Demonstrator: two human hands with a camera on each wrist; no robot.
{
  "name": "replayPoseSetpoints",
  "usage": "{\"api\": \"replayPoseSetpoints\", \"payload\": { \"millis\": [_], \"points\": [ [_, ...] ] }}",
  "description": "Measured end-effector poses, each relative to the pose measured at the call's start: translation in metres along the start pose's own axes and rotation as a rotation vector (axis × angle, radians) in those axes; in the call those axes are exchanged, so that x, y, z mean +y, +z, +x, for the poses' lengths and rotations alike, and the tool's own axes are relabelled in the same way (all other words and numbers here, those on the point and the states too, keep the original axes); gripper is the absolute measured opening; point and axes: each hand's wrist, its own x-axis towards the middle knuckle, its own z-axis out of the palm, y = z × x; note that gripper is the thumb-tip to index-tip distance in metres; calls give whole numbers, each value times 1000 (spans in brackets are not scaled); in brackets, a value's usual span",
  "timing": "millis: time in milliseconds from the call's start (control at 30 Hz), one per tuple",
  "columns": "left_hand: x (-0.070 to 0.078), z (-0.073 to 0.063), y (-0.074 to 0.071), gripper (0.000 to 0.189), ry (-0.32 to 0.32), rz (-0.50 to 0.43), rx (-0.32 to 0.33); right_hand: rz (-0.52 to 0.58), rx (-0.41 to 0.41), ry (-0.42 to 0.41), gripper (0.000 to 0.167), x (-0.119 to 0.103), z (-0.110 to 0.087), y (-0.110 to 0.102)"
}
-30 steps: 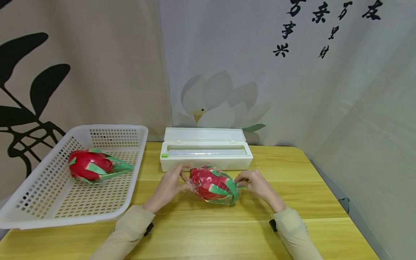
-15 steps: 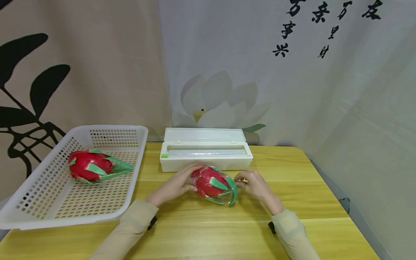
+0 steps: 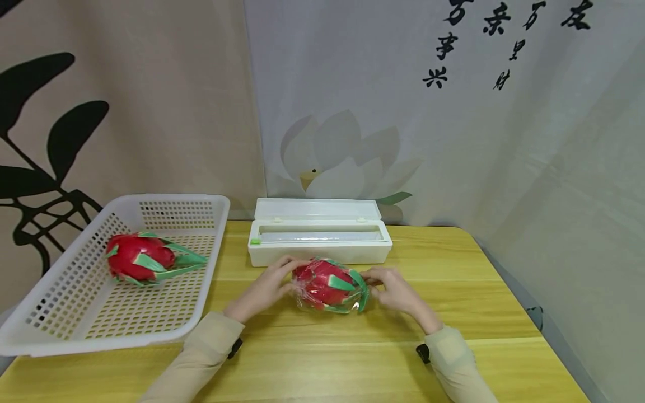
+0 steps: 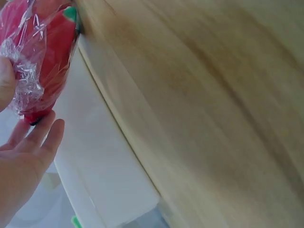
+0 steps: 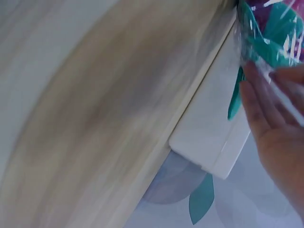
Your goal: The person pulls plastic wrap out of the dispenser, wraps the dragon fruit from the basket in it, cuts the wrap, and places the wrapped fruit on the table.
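A red dragon fruit with green leaf tips lies wrapped in clear cling film near the middle of the table. My left hand holds its left end, thumb on the crumpled film and fingertips at the fruit's tip, as the left wrist view shows. At the leafy right end, my right hand pinches the film between thumb and fingers. One green leaf hangs beside those fingers in the right wrist view. The fruit's underside is hidden.
Behind the fruit stands a white cling film box, lid up, a roll inside. To the left, a white perforated basket bears a second, unwrapped dragon fruit. The wooden table meets a printed curtain at the back.
The left hand closed in over the fruit's left end, then drew back slightly. The fruit has turned a little between the hands. The right hand stays at the leafy end, its fingers shifted slightly.
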Motion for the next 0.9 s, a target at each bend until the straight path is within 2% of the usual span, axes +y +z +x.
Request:
{"api": "replayPoseSetpoints", "payload": {
  "millis": [100,200,400,467,600,767,900],
  "points": [
    [2,0,2,60,23,21,8,13,-65,-9,46,1,-3,-2],
    [3,0,3,59,31,33,19,5,-83,-17,54,1,-3,-1],
    [4,-1,3,54,-4,19,21,14,-63,-32,48,-1,-1,1],
    [4,-3,3,53,-25,9,14,37,-62,-13,48,-2,-1,0],
    [6,-6,0,61,-56,-13,-39,94,-69,36,52,-4,-1,-1],
    [8,-7,-4,72,-34,-74,-138,176,-130,69,56,-3,-1,0],
    [8,-5,-7,70,-27,-161,-177,249,-178,78,58,0,-2,2]
  ]
}}
